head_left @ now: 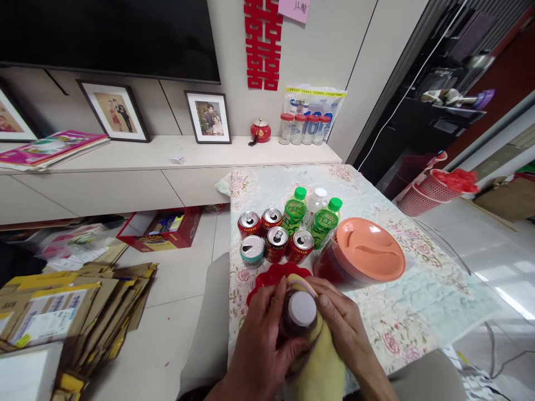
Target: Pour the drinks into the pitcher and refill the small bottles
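My left hand (pixel 265 334) is wrapped round a dark bottle with a white cap (pixel 302 308), held upright near the table's front edge. A yellow cloth (pixel 324 367) lies against the bottle's far and right sides, gripped in my right hand (pixel 345 323). Just beyond is a red scalloped plate (pixel 273 274), partly hidden by my hands. Several opened cans (pixel 276 238) stand behind the plate. Two green-capped bottles (pixel 326 223) and a clear bottle with a white cap (pixel 320 195) are further back. To the right sits a bin with an orange lid (pixel 371 248).
A flowered cloth covers the table (pixel 388 334). Behind it a white cabinet (pixel 146 156) bears framed photos, a red pot (pixel 261 131) and several red-lidded jars (pixel 296 131). Flattened cardboard (pixel 96 312) and a red box (pixel 167 239) are on the floor at left; pink baskets (pixel 422 192) stand at right.
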The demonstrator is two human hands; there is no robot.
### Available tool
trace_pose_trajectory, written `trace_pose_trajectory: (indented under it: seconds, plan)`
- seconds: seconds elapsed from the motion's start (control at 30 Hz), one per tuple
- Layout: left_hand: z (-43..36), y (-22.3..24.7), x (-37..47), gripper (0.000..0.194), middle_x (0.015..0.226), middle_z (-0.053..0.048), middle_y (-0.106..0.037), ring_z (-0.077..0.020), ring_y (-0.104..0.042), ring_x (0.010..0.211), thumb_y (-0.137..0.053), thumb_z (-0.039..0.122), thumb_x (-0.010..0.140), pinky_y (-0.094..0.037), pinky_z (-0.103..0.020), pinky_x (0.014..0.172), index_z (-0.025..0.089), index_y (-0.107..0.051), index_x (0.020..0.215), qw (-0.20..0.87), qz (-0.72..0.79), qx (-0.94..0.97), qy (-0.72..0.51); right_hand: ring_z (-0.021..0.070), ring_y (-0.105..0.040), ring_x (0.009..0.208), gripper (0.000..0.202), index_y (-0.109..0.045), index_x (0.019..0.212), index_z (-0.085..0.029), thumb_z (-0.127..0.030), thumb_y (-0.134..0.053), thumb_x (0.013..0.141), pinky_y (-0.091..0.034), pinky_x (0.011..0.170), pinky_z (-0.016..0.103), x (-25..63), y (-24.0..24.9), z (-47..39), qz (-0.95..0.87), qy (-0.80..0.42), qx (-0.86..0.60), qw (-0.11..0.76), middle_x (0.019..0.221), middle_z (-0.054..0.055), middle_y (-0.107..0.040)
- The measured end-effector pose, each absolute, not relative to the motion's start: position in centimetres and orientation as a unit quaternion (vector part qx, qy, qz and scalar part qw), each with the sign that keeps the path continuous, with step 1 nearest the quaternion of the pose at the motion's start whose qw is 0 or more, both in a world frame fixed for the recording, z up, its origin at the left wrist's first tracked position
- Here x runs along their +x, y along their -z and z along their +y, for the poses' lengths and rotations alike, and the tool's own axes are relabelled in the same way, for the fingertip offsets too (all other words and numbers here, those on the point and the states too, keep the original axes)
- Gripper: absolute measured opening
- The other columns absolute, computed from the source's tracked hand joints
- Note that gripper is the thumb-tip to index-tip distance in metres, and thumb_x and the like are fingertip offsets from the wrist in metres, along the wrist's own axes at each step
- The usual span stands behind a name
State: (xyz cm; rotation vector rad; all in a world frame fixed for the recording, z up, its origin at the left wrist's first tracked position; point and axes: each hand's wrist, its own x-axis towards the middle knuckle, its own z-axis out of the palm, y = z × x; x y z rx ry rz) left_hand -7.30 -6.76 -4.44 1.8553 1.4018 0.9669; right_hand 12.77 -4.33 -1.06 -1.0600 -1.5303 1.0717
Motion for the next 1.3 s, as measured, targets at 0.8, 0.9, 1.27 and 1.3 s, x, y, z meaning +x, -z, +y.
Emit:
trace_pose_trajectory:
  seconds: [0.8,0.9,1.27,1.3]
  plan:
    - [-5.7,3.5,-9.0,0.074,0.155,-0.013,-0.072,-0.0331,-0.073,0.139,-0.081,0.013,0.084,-0.061,-0.048,0.117,0.028,-0.055,0.152,0.537,0.426,0.611,-0.396,0.0193,-0.073,0.126,0.039,-0.072,0.153,-0.038,-0.05,-0.072,0.116,-0.057,0.107,0.019,11.9,1.0,-5.4,-0.732,-0.276,-0.427,0.454,0.14,0.004,-0.072]
    - [-6.0,5.3,-8.1,0.071,0.153,-0.014,-0.071,-0.0343,-0.075,0.135,-0.083,0.022,0.087,-0.063,-0.05,0.113,0.028,-0.052,0.151,0.514,0.43,0.596,-0.443,0.0218,-0.075,0.122,0.031,-0.077,0.144,-0.036,-0.048,-0.072,0.116,-0.061,0.104,0.024,11.0,2.7,-6.9,-0.697,-0.184,-0.478,0.502,0.138,0.005,-0.074]
    - [-5.3,7.2,-6.5,0.066,0.128,-0.018,-0.075,-0.0439,-0.073,0.123,-0.09,0.039,0.075,-0.062,-0.066,0.107,0.018,-0.068,0.133,0.342,0.496,0.637,-0.482,0.0286,-0.07,0.11,0.018,-0.078,0.126,-0.031,-0.038,-0.065,0.118,-0.06,0.092,0.038,9.5,4.8,-11.0,-0.657,-0.136,-0.497,0.55,0.131,0.011,-0.071]
    - [-5.3,7.0,-6.4,0.063,0.128,-0.018,-0.075,-0.0429,-0.073,0.123,-0.088,0.035,0.075,-0.062,-0.065,0.108,0.018,-0.069,0.132,0.346,0.491,0.641,-0.478,0.0291,-0.07,0.114,0.023,-0.079,0.122,-0.029,-0.041,-0.059,0.12,-0.06,0.093,0.038,9.6,4.7,-10.8,-0.642,-0.162,-0.498,0.56,0.132,0.011,-0.071]
